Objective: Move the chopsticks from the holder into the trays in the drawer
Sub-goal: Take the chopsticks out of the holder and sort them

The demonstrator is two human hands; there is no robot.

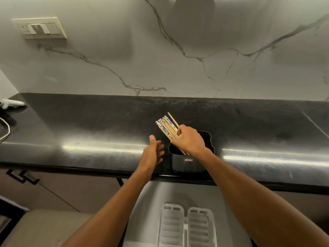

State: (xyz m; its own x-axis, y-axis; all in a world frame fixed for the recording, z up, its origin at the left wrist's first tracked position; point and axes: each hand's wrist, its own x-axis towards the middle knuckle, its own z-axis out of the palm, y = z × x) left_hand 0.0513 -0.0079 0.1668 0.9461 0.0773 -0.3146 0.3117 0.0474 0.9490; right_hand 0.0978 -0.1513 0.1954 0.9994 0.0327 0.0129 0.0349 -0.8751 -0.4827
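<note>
A black square holder [188,164] stands at the front edge of the dark counter. Several wooden chopsticks [167,127] with blue-patterned tops lean out of it to the upper left. My right hand [189,139] grips the bundle around its middle, above the holder's mouth. My left hand [153,152] hovers just left of the holder, fingers straight, holding nothing. Below the counter, in the open drawer, lie two grey ribbed trays side by side, a left tray [171,227] and a right tray [202,229].
The black counter [89,132] runs across the view beneath a marble wall. A switch plate [39,28] is on the wall at upper left. A white object and a cable [5,129] lie at the counter's far left. Cabinet handles [22,176] show lower left.
</note>
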